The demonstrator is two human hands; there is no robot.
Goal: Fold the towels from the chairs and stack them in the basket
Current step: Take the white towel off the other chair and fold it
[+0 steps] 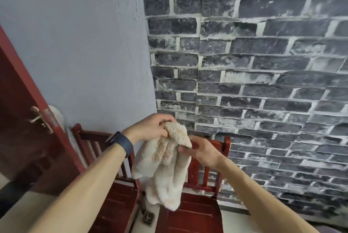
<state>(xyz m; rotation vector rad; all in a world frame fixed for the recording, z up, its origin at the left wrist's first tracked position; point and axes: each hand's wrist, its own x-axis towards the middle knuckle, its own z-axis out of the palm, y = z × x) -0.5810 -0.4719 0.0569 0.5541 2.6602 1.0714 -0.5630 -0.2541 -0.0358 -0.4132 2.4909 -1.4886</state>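
A cream, fluffy towel [165, 172] hangs bunched in the air above two dark red wooden chairs. My left hand [150, 129], with a dark watch on its wrist, grips the towel's top edge. My right hand [201, 151] pinches a corner of the same towel just below and to the right. The towel's lower part drapes down between the left chair [114, 200] and the right chair [197, 214]. No basket is in view.
A dark red door [24, 120] with a metal handle stands open at the left. A grey plaster wall and a dark brick-pattern wall [263, 82] rise right behind the chairs. Pale floor shows at the lower left and right.
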